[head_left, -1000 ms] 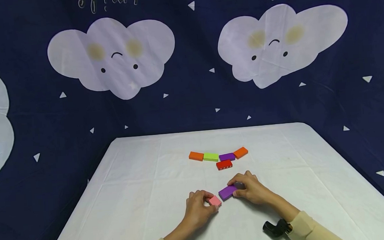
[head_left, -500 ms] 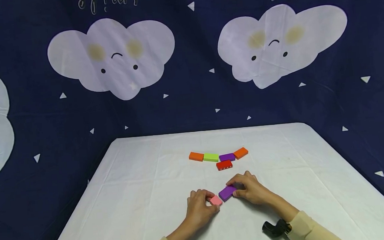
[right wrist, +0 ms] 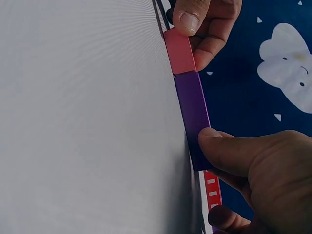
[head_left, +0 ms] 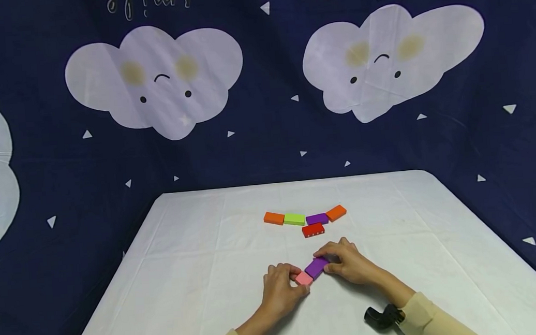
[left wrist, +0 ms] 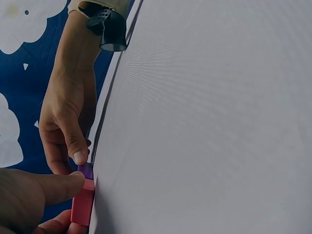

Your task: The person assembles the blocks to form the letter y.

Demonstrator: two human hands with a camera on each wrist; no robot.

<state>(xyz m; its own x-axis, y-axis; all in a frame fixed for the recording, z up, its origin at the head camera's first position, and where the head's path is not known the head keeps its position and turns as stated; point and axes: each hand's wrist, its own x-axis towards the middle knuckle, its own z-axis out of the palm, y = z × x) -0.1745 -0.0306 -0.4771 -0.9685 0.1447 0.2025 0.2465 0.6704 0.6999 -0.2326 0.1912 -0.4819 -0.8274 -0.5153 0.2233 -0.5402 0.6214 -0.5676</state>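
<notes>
A pink block (head_left: pixel 303 277) touches a purple block (head_left: pixel 316 267) on the white table (head_left: pixel 187 277).

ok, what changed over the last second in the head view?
The left hand and right hand drew slightly closer, bringing the pink block and the purple block end to end; the gap between them is gone, and the right wrist view shows them touching. Both hands kept their grips. The five blocks farther back on the table did not move.

Pink block (head_left: pixel 303 278) flat on table, end touching purple block (head_left: pixel 316 267), angled.
</notes>
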